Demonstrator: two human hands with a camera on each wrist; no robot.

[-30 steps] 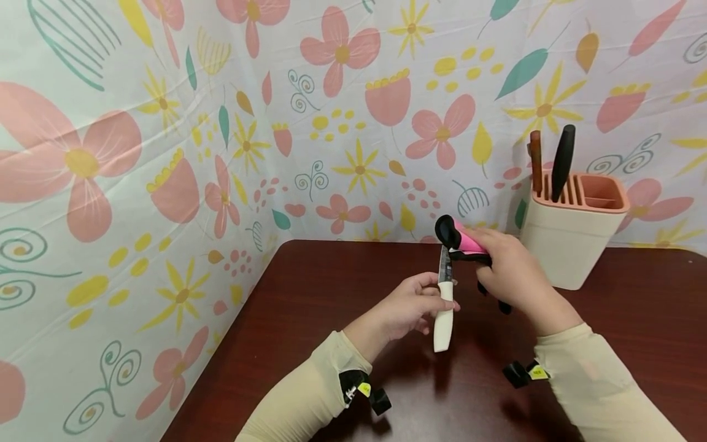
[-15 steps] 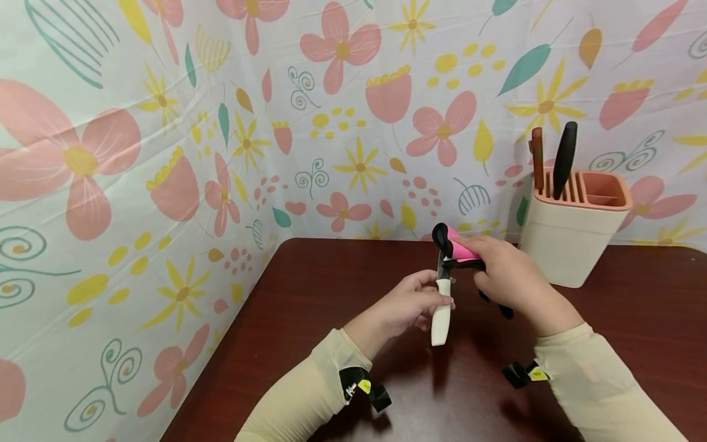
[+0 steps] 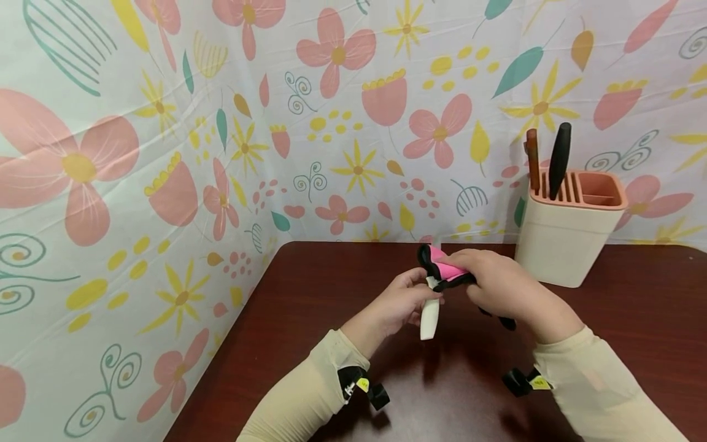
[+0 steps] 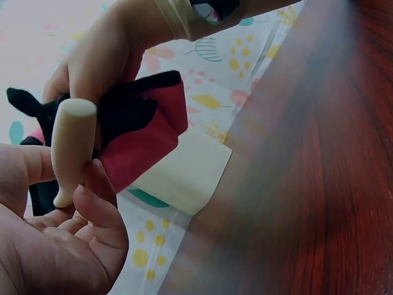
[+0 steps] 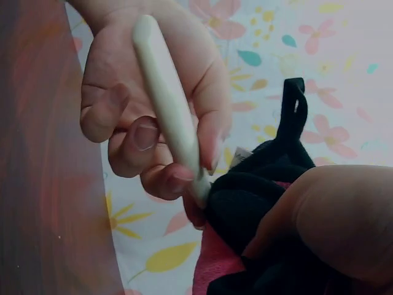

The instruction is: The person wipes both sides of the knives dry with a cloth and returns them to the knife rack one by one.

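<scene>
My left hand (image 3: 389, 310) pinches a knife (image 3: 429, 320) by its cream handle, between thumb and fingers, with the handle end pointing down toward me. A pink cloth with black edging (image 3: 446, 268) is folded about the blade, right at the top of the handle. My right hand (image 3: 499, 288) grips that cloth from the right side. In the left wrist view the handle (image 4: 75, 132) stands in front of the cloth (image 4: 144, 141), and most of the blade is hidden. The right wrist view shows the handle (image 5: 166, 92) across my left fingers, with the cloth's black loop (image 5: 293, 110) sticking up.
At the back right of the dark red-brown table (image 3: 331, 270) stands a cream knife block (image 3: 569, 245) with an orange slotted top. A brown handle (image 3: 533, 162) and a black handle (image 3: 560, 161) rise from its slots. Flower-patterned sheeting (image 3: 353, 123) hangs behind and to the left.
My right hand has brought the cloth down and left along the blade to the handle, covering metal seen before. The knife and left hand have shifted slightly left and up.
</scene>
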